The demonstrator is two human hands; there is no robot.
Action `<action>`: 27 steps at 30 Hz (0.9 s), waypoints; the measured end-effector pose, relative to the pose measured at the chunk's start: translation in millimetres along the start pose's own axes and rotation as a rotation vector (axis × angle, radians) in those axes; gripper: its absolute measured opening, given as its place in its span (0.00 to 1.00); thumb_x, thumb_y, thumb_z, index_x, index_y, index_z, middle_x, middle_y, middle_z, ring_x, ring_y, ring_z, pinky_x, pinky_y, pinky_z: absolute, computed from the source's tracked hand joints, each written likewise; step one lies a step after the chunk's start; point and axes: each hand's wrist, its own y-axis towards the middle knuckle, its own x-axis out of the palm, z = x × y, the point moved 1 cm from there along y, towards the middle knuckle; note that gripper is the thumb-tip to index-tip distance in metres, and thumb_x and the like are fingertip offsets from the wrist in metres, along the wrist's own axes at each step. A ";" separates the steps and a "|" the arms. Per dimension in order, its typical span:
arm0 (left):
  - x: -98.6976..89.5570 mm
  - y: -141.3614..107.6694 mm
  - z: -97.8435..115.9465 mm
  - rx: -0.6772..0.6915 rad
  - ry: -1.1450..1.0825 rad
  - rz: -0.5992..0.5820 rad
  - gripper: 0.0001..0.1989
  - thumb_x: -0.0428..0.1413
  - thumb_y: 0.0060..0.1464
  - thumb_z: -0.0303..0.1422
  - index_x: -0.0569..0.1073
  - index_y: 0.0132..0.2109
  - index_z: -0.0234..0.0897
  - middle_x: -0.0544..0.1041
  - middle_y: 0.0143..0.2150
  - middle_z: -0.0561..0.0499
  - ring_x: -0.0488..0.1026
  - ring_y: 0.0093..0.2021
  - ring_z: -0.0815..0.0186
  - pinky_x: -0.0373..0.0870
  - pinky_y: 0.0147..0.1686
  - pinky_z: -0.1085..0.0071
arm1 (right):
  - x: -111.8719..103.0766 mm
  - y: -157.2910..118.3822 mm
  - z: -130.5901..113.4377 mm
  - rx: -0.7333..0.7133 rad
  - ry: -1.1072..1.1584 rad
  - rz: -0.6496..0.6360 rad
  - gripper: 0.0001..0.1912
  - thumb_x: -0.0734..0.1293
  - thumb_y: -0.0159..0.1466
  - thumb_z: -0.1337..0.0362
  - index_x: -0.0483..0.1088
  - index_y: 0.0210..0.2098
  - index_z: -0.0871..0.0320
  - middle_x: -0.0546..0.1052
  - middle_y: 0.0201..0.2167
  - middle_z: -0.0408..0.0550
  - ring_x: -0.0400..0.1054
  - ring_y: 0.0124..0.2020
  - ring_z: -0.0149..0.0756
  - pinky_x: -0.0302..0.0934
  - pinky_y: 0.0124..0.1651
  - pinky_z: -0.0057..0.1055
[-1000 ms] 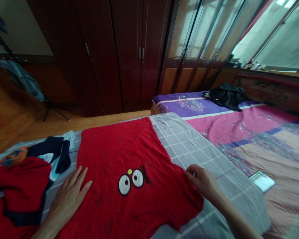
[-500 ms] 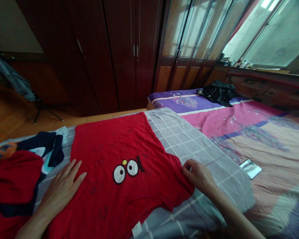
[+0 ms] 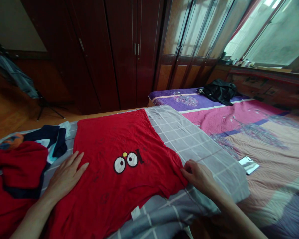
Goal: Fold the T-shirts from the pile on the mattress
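Observation:
A red T-shirt (image 3: 109, 136) with two cartoon eyes printed on it lies spread over a grey checked cloth (image 3: 184, 132). My left hand (image 3: 67, 172) rests flat, fingers apart, on the shirt's left edge. At the right, my right hand (image 3: 195, 172) pinches the edge of the shirt's sleeve between closed fingers. The sleeve is bunched beside those fingertips. A small white tag (image 3: 135, 212) shows at the shirt's near edge.
Red and navy clothes (image 3: 25, 166) are heaped at the left. Beyond the cloth on the right is a bed with a patterned cover (image 3: 264, 139), holding a phone (image 3: 249, 165) and a black garment (image 3: 218, 91). Dark wardrobes (image 3: 124, 76) stand behind; a tripod (image 3: 43, 103) is at back left.
The sleeve in my right hand has been drawn in slightly, so its outer end now lies further left. My left hand stays on the shirt's left edge. The view has shifted a little.

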 end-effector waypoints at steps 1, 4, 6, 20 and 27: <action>-0.7 0.0 0.6 -0.001 -0.004 -0.002 0.36 0.38 0.57 0.47 0.61 0.62 0.24 0.59 0.64 0.34 0.56 0.64 0.51 0.54 0.61 0.56 | -0.1 0.9 1.7 0.009 0.005 0.003 0.13 0.61 0.60 0.57 0.68 0.24 0.55 0.74 0.25 0.45 0.67 0.26 0.34 0.49 0.28 0.29; -3.0 -0.2 2.5 -0.012 -0.008 0.005 0.35 0.38 0.57 0.47 0.62 0.61 0.24 0.59 0.64 0.35 0.57 0.64 0.51 0.55 0.60 0.56 | -4.3 8.0 13.5 0.148 0.016 0.074 0.14 0.59 0.60 0.57 0.69 0.24 0.55 0.73 0.20 0.45 0.67 0.25 0.36 0.49 0.26 0.29; -4.1 -0.4 3.7 -0.014 -0.005 0.003 0.35 0.37 0.58 0.47 0.61 0.62 0.23 0.59 0.64 0.34 0.56 0.64 0.51 0.54 0.61 0.56 | -7.4 11.6 23.3 0.225 -0.012 0.111 0.16 0.59 0.61 0.54 0.70 0.25 0.55 0.74 0.21 0.46 0.68 0.26 0.38 0.50 0.26 0.30; -70.6 -14.4 23.4 -0.019 -0.154 -0.002 0.33 0.43 0.56 0.48 0.64 0.59 0.28 0.65 0.61 0.41 0.62 0.61 0.56 0.56 0.60 0.62 | 11.6 -25.2 6.3 -0.540 0.008 0.257 0.22 0.66 0.58 0.52 0.69 0.50 0.52 0.68 0.54 0.53 0.63 0.54 0.48 0.61 0.53 0.44; -118.6 -79.2 20.7 -0.146 -0.149 -0.181 0.25 0.49 0.56 0.44 0.69 0.56 0.37 0.73 0.55 0.46 0.71 0.53 0.57 0.64 0.52 0.65 | 10.5 -6.9 -15.9 -0.905 -0.083 0.169 0.09 0.65 0.57 0.53 0.73 0.34 0.47 0.78 0.34 0.50 0.73 0.30 0.43 0.68 0.27 0.37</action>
